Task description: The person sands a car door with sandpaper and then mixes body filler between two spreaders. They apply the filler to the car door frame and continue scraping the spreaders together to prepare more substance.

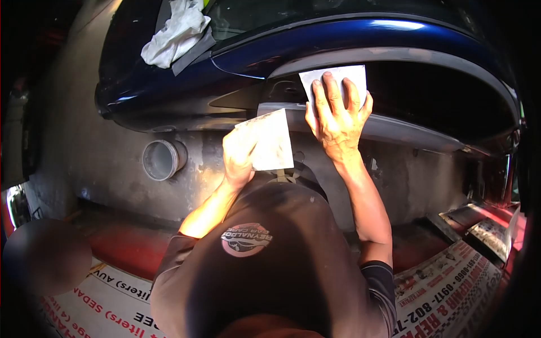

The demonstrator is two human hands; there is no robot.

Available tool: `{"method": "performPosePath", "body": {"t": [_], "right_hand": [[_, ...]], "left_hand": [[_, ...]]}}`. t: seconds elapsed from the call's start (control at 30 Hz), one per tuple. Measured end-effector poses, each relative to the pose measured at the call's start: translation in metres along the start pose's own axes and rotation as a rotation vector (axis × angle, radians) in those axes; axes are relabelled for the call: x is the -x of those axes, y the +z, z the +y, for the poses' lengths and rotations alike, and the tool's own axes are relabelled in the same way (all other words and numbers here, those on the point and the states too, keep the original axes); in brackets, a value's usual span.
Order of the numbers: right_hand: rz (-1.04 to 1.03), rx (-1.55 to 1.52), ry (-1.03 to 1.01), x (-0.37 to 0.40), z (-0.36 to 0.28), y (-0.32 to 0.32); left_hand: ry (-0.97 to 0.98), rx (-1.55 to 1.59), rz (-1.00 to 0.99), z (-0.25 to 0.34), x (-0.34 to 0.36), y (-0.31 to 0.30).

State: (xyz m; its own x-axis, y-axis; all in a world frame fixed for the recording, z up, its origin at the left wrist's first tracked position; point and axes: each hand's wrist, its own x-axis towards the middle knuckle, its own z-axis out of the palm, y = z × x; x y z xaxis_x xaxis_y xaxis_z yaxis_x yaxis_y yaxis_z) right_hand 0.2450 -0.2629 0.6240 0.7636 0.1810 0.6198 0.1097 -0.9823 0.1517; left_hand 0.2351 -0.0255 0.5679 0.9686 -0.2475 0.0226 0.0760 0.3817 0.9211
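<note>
My right hand [339, 115] holds a flat white plate [352, 73], shaped like a putty spreader. The fingers lie spread over its face, with the thumb and little finger at its sides. Its far edge overlaps the grey strip [389, 55] along the dark blue car's body [338, 35]. Lower and to the left, my left hand [239, 149] is closed around the side of a pale, stained square plate [273, 143]. This plate is tilted up in front of my chest, apart from the other one. Most of the left fingers are hidden behind it.
A crumpled white cloth [177, 35] lies on the car at the upper left. On the concrete floor stands a grey bucket [163, 160]. Printed banners [451, 290] are behind me on both sides. At the lower left is a blurred round shape.
</note>
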Motion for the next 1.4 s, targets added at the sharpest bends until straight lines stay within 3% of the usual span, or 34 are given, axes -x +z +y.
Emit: {"method": "performPosePath", "body": {"t": [0.03, 0.1, 0.27, 0.57, 0.7, 1.1, 1.3, 1.4], "right_hand": [[0.013, 0.016, 0.0, -0.003, -0.004, 0.001], [0.027, 0.043, -0.002, -0.005, -0.008, 0.005], [0.03, 0.087, -0.014, -0.01, -0.009, 0.005], [-0.039, 0.083, 0.017, 0.013, -0.001, 0.006], [0.034, 0.052, 0.001, 0.004, -0.013, -0.02], [0.053, 0.091, 0.005, -0.007, -0.004, 0.013], [-0.08, 0.07, 0.036, 0.022, 0.006, 0.015], [0.002, 0.035, 0.006, 0.02, -0.001, -0.004]], "left_hand": [[0.009, -0.021, -0.017, 0.004, -0.005, -0.013], [-0.113, 0.246, 0.025, 0.022, -0.011, -0.024], [-0.146, 0.233, 0.043, 0.018, -0.011, -0.062], [-0.141, 0.164, -0.002, 0.016, -0.01, -0.056], [-0.126, 0.203, -0.006, 0.02, -0.016, -0.058], [-0.165, 0.237, -0.028, 0.014, -0.012, -0.045], [-0.15, 0.216, -0.026, 0.022, -0.008, -0.042], [-0.143, 0.234, 0.0, 0.022, -0.009, -0.041]]}}
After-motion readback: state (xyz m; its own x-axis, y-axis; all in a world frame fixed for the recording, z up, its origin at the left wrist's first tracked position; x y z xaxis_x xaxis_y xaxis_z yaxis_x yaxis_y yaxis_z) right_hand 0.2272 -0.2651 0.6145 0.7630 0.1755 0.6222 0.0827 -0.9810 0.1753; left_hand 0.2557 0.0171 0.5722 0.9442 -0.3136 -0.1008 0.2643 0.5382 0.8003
